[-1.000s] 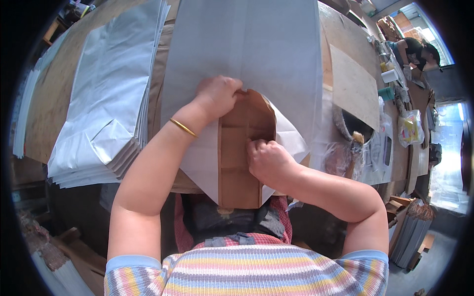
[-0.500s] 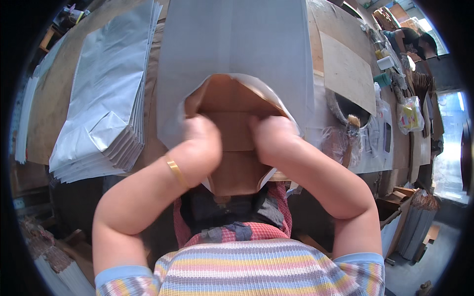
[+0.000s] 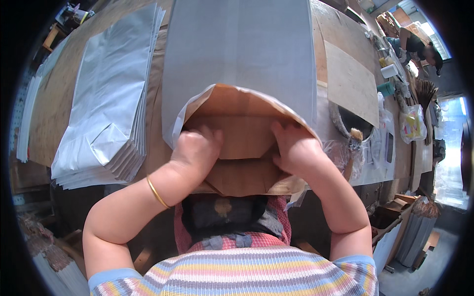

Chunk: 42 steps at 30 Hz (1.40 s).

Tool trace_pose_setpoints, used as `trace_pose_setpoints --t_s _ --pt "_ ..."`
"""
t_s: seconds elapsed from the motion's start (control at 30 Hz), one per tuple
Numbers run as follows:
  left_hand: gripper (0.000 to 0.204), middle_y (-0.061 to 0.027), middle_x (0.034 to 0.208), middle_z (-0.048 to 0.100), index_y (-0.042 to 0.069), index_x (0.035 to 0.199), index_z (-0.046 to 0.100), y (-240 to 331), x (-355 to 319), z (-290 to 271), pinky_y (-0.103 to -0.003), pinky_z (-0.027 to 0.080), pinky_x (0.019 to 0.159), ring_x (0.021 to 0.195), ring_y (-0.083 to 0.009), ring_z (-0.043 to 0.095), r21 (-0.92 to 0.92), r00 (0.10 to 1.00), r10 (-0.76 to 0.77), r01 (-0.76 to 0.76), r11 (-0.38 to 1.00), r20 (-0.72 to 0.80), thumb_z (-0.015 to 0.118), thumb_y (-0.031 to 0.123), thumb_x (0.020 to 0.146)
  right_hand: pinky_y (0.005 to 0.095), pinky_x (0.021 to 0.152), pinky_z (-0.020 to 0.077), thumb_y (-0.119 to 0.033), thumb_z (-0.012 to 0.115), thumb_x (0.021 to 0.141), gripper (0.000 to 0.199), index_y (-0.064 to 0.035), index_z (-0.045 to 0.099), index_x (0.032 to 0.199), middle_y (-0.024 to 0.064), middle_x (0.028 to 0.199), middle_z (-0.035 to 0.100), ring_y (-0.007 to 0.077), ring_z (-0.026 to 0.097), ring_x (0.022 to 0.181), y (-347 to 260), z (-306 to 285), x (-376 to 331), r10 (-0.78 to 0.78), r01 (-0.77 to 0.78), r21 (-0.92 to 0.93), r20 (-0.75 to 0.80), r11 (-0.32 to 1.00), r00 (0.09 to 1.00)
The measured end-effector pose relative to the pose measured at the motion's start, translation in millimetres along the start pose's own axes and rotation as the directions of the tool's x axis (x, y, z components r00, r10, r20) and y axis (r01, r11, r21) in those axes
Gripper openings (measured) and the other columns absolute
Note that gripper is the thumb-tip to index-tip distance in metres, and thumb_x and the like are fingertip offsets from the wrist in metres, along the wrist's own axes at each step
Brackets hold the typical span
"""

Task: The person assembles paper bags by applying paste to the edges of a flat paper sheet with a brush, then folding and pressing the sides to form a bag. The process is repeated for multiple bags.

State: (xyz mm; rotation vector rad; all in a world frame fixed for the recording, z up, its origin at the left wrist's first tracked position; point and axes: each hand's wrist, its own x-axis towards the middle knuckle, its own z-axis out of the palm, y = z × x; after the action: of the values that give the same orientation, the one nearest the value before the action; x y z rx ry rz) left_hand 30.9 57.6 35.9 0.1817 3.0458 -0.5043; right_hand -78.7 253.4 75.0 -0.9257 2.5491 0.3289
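In front of me lies a large paper bag (image 3: 242, 49), white outside and brown inside, its near end spread into a wide mouth with folded brown flaps (image 3: 237, 135). My left hand (image 3: 196, 148) is at the left side of this mouth, fingers curled in against the paper; its thumb is hard to make out. At the right side, my right hand (image 3: 300, 150) reaches inside with thumb and fingers apart, touching the brown inner wall. A gold bangle (image 3: 158, 193) circles my left wrist.
A stack of flattened white bags (image 3: 106, 93) lies at left. To the right are a board (image 3: 350, 84), a dark round basin (image 3: 348, 121), a brush (image 3: 354, 140) and plastic bags (image 3: 412, 123). Another person (image 3: 419, 49) bends over at the far right.
The bag's mouth has widened, its right side moving outward and its top rim slightly nearer me. My hands are farther apart, the right one having shifted right.
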Motion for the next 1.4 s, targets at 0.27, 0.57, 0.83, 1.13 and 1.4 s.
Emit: trace_pose_setpoints --t_s 0.27,0.57,0.83,1.13,1.4 --pt "0.02 -0.0109 0.089 0.062 0.006 0.092 0.063 -51 19 -14 -0.04 0.054 0.069 0.082 -0.0286 0.065 -0.239 0.98 0.166 -0.136 0.961 0.113 0.065 0.01 0.072 0.0446 0.09 0.052 -0.019 0.069 0.078 0.06 -0.0069 0.047 0.133 0.0214 0.112 0.065 0.0382 0.063 0.107 -6 -12 16 -0.025 0.022 0.021 0.116 1.0 0.993" --pt "0.055 -0.0161 0.124 0.062 0.013 0.13 0.055 -70 16 -7 -0.043 0.047 0.098 0.117 -0.0341 0.058 -0.588 0.968 0.058 0.1 0.803 0.245 0.067 0.014 0.077 0.0431 0.095 0.047 -0.016 0.068 0.078 0.043 -0.0015 0.057 0.116 0.0239 0.11 0.063 0.0386 0.06 0.109 15 27 9 -0.117 0.181 0.244 -0.253 0.953 0.96" --pt "0.059 -0.0125 0.137 0.048 0.008 0.125 0.06 -66 7 -1 -0.037 0.042 0.104 0.127 -0.0334 0.047 -0.836 0.935 0.121 0.235 0.495 0.334 0.067 0.005 0.066 0.0413 0.088 0.0502 -0.015 0.075 0.068 0.046 -0.0041 0.063 0.111 0.015 0.108 0.063 0.0346 0.062 0.102 11 1 -24 -0.567 0.559 0.338 -0.084 0.757 0.819" --pt "0.056 -0.0225 0.14 0.048 0.002 0.124 0.062 -85 12 -16 -0.038 0.039 0.108 0.13 -0.0361 0.047 -0.862 0.855 0.428 0.041 0.506 0.292 0.074 0.019 0.071 0.0428 0.081 0.0531 -0.012 0.06 0.085 0.017 -0.0037 0.07 0.095 0.0183 0.09 0.069 0.0363 0.066 0.09 4 3 -2 -0.124 0.141 0.392 -0.068 0.909 0.99" --pt "0.021 -0.0188 0.098 0.061 -0.001 0.09 0.064 -46 21 17 -0.042 0.049 0.081 0.092 -0.038 0.061 -0.767 0.973 -0.009 0.188 0.614 0.232 0.072 0.017 0.08 0.0371 0.063 0.0535 -0.008 0.062 0.081 0.012 -0.0065 0.064 0.092 0.0088 0.076 0.062 0.026 0.065 0.07 18 13 -26 -0.226 0.426 0.143 -0.678 0.893 0.7"
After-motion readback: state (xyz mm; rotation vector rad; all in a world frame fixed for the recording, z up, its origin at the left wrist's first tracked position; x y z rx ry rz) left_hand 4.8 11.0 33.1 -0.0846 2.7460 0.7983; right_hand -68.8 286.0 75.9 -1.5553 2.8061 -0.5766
